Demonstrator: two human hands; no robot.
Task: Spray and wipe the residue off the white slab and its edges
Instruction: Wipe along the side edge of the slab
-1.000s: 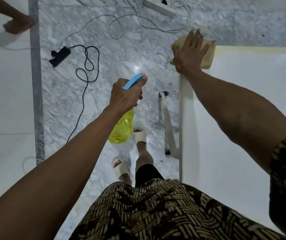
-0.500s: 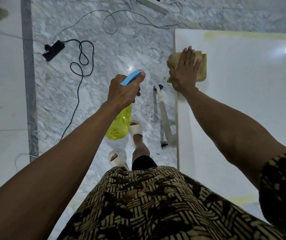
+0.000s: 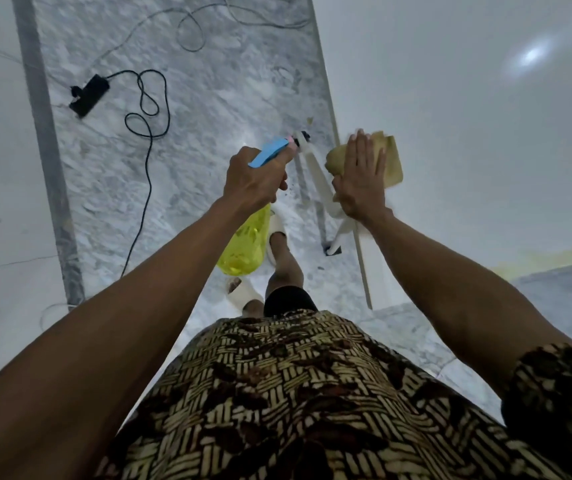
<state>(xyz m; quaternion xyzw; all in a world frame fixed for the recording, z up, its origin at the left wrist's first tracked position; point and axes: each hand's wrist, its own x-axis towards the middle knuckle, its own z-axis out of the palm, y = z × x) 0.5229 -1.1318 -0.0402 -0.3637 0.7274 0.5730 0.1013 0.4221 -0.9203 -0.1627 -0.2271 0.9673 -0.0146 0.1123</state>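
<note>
The white slab [image 3: 468,140] fills the right side of the view, raised above the floor. Yellowish residue [image 3: 547,259] stains its near edge at the right. My right hand [image 3: 360,181] lies flat, fingers together, pressing a tan cloth [image 3: 390,157] onto the slab close to its left edge [image 3: 329,105]. My left hand [image 3: 255,180] is closed around the neck of a yellow spray bottle [image 3: 244,247] with a blue trigger head [image 3: 270,155]. The bottle hangs over the floor, just left of the slab's edge.
A white stand leg [image 3: 322,188] props the slab from beneath by its left edge. A black power strip [image 3: 89,95] and looping black cable [image 3: 146,116] lie on the marble floor [image 3: 208,81]. My feet in white sandals [image 3: 243,292] stand beside the slab.
My right hand has dragged the cloth along the slab's left edge from the far corner toward me. The view has tilted down and rightward. My left hand keeps holding the bottle.
</note>
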